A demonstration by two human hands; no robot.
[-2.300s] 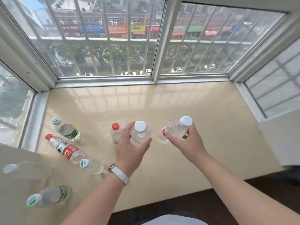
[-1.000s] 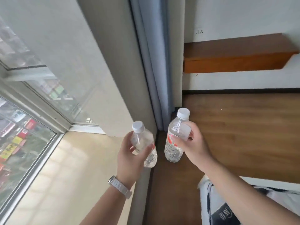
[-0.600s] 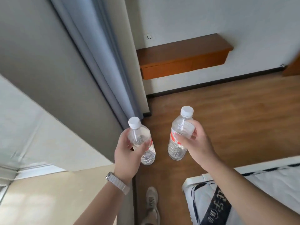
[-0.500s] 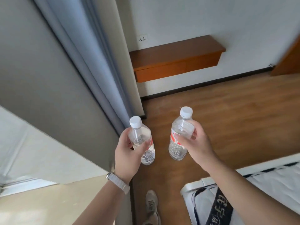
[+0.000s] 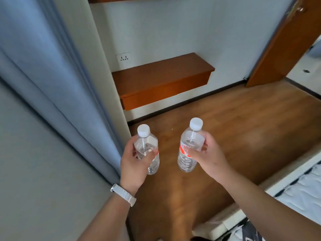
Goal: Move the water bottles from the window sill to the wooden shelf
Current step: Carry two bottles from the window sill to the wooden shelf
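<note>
My left hand (image 5: 133, 164) grips a clear water bottle (image 5: 147, 145) with a white cap, held upright. In my right hand (image 5: 206, 153) is a second clear water bottle (image 5: 188, 148) with a white cap and a red label, also upright. Both hang in the air above the wooden floor, side by side and apart. The wooden shelf (image 5: 161, 79) is fixed to the white wall ahead, beyond and above the bottles, and its top is bare. The window sill is out of view.
A blue-grey curtain (image 5: 52, 80) hangs at the left beside a wall corner. A wall socket (image 5: 123, 57) sits above the shelf's left end. A wooden door (image 5: 284, 44) stands open at the right. A bed edge (image 5: 286, 188) lies at the lower right.
The view has swung from the window sill round into the room. The shelf now appears closer and nearer the centre. Both hands still hold their bottles in the same grip.
</note>
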